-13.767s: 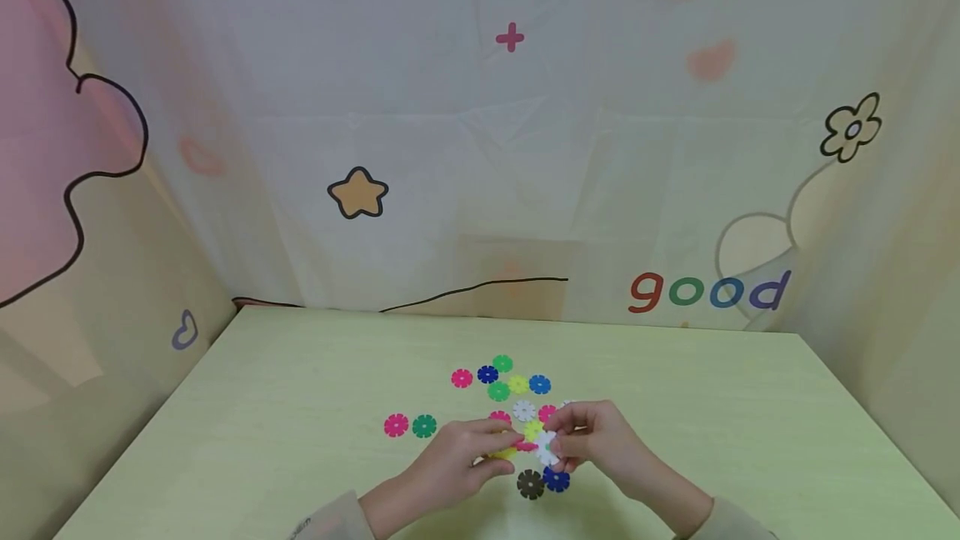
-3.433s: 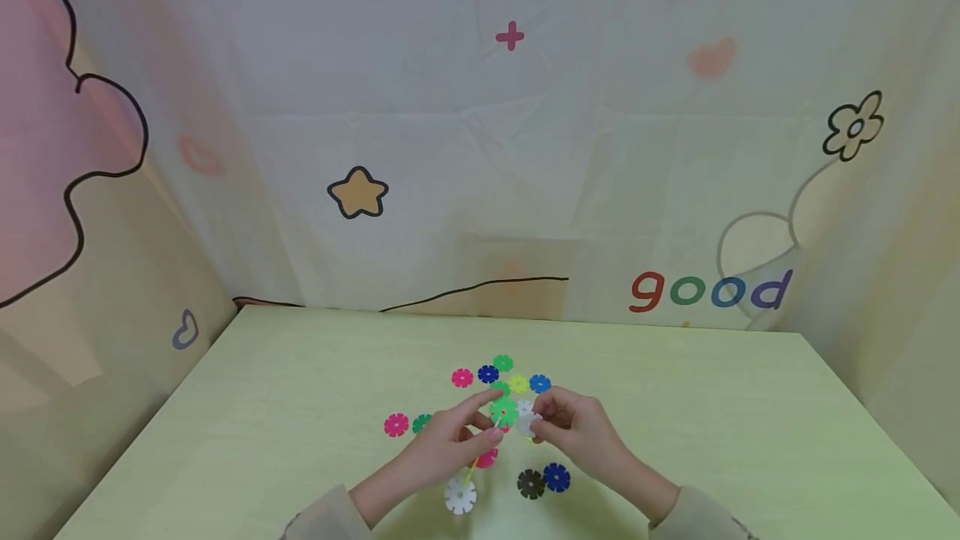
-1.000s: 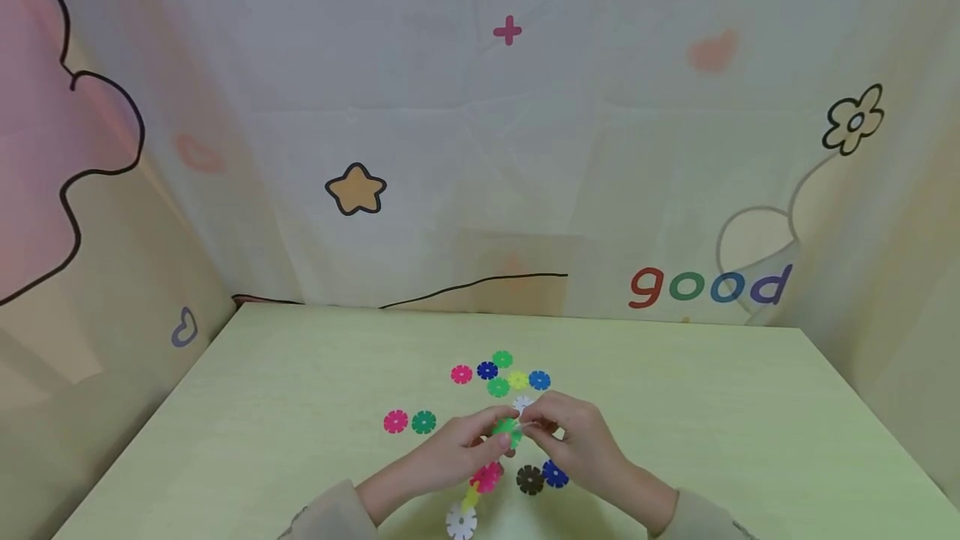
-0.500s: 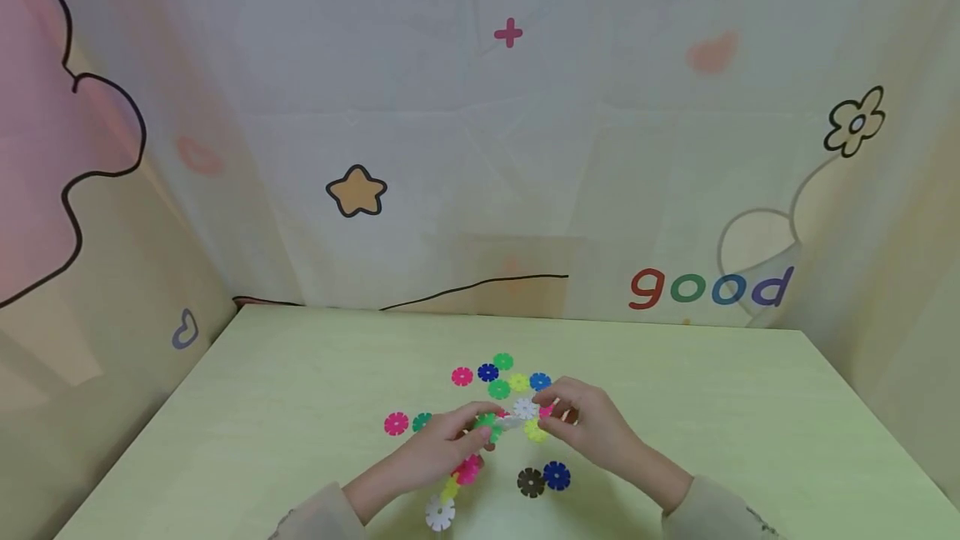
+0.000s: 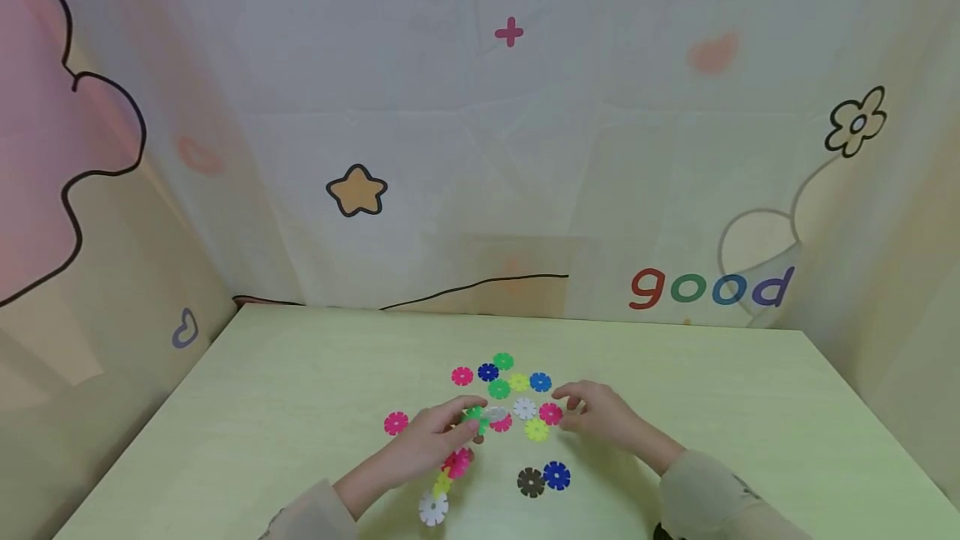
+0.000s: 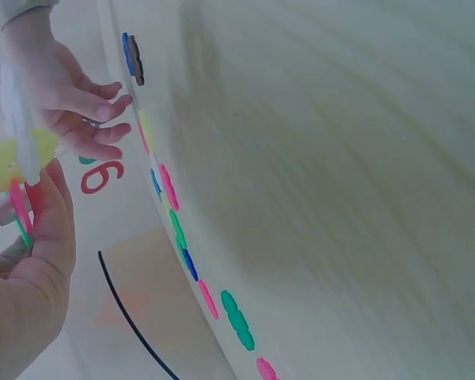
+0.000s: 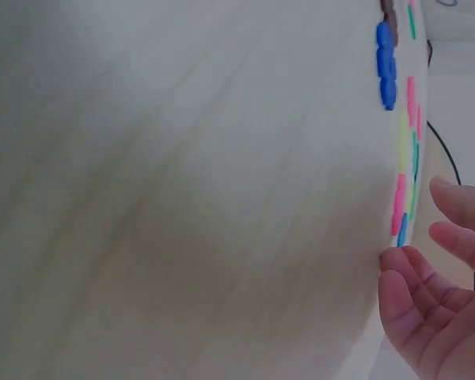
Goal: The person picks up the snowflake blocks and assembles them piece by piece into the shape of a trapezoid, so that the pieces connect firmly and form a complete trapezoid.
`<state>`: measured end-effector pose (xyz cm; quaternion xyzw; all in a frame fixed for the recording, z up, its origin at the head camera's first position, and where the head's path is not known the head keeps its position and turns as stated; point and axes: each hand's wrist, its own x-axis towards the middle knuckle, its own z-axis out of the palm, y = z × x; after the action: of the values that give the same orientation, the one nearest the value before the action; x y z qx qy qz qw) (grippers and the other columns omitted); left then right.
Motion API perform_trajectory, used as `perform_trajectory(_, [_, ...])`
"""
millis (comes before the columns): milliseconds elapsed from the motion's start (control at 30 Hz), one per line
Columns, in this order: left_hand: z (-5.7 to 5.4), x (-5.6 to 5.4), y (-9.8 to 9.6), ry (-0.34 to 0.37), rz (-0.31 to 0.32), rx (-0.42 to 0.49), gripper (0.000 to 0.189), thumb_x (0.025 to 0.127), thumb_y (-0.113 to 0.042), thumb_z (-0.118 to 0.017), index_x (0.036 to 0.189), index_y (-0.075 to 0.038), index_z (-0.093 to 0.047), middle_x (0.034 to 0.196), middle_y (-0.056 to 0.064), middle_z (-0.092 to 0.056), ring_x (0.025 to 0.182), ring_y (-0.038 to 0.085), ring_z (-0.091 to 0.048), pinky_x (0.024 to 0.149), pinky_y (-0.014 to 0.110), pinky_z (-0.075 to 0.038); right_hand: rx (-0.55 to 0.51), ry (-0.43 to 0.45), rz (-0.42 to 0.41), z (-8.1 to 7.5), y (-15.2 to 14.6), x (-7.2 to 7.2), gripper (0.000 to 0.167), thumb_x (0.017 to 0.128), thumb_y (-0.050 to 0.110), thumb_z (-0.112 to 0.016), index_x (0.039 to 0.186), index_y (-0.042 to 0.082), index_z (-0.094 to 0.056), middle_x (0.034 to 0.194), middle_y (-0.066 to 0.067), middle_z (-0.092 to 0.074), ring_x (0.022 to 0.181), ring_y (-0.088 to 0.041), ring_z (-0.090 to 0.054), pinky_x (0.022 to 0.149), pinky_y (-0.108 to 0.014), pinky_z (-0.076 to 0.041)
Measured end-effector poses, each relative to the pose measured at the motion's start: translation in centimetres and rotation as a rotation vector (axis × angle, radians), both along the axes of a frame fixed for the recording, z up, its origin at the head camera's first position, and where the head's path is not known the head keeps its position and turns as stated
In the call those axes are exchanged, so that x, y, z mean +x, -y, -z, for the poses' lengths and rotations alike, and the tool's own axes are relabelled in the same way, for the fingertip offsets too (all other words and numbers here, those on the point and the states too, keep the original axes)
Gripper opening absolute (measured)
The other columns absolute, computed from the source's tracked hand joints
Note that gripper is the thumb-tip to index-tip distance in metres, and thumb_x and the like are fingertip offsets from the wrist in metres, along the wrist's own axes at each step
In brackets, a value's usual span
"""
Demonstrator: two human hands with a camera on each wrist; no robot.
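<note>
In the head view my left hand [image 5: 423,444] pinches a chain of interlocking snowflake discs by its green disc [image 5: 476,420]. A white disc [image 5: 495,414] sticks out at the right of that green one. Below the hand hang a pink disc [image 5: 457,462], a yellow disc [image 5: 442,483] and a white end disc [image 5: 433,509]. The left wrist view shows the yellow disc [image 6: 6,165] edge-on to the white one beyond the fingertips. My right hand [image 5: 603,417] holds nothing, its fingers loosely bent beside a loose pink disc [image 5: 551,413] on the table.
Loose discs lie on the pale table [image 5: 712,390]: a white disc [image 5: 524,408], a yellow disc [image 5: 536,429], a brown disc [image 5: 531,482] and a dark blue disc [image 5: 557,476]. Several more cluster behind, among them a blue disc [image 5: 540,382]. A printed curtain [image 5: 420,90] stands behind.
Over the earlier frames the chain gained a green and a white disc. My right hand has let go of that white disc and moved right; my left hand has carried the chain left.
</note>
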<state>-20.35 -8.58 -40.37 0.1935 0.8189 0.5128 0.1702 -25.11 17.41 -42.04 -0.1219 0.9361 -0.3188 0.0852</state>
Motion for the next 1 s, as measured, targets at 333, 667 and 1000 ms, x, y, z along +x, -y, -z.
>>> perform_trajectory(333, [0.3, -0.2, 0.0, -0.01, 0.008, 0.007, 0.038, 0.092, -0.031, -0.045, 0.128, -0.02, -0.044, 0.099, 0.009, -0.064, 0.083, 0.014, -0.056, 0.063, 0.025, -0.045, 0.119, -0.01, -0.074, 1.6, 0.7, -1.1, 0.033, 0.079, 0.014, -0.065, 0.111, 0.01, -0.061, 0.076, 0.002, -0.055, 0.069, -0.013, -0.045, 0.062, -0.027, -0.039])
perform_trajectory(667, [0.1, 0.0, -0.1, -0.019, 0.002, -0.001, 0.04, 0.091, -0.033, -0.046, 0.128, -0.018, -0.044, 0.097, 0.008, -0.064, 0.081, 0.013, -0.056, 0.062, 0.024, -0.045, 0.136, -0.001, -0.073, 1.5, 0.9, -0.9, 0.022, 0.076, 0.014, -0.068, 0.098, 0.014, -0.066, 0.084, 0.003, -0.061, 0.073, -0.012, -0.049, 0.07, -0.031, -0.045])
perform_trajectory(1000, [0.2, 0.0, -0.1, -0.018, -0.001, 0.001, 0.039, 0.091, -0.035, -0.045, 0.128, -0.02, -0.044, 0.097, 0.007, -0.064, 0.082, 0.013, -0.056, 0.064, 0.024, -0.045, 0.149, -0.029, -0.048, 1.3, 0.6, -0.2, 0.017, 0.07, 0.011, -0.073, 0.083, 0.014, -0.063, 0.075, 0.0, -0.052, 0.071, -0.014, -0.046, 0.064, -0.027, -0.043])
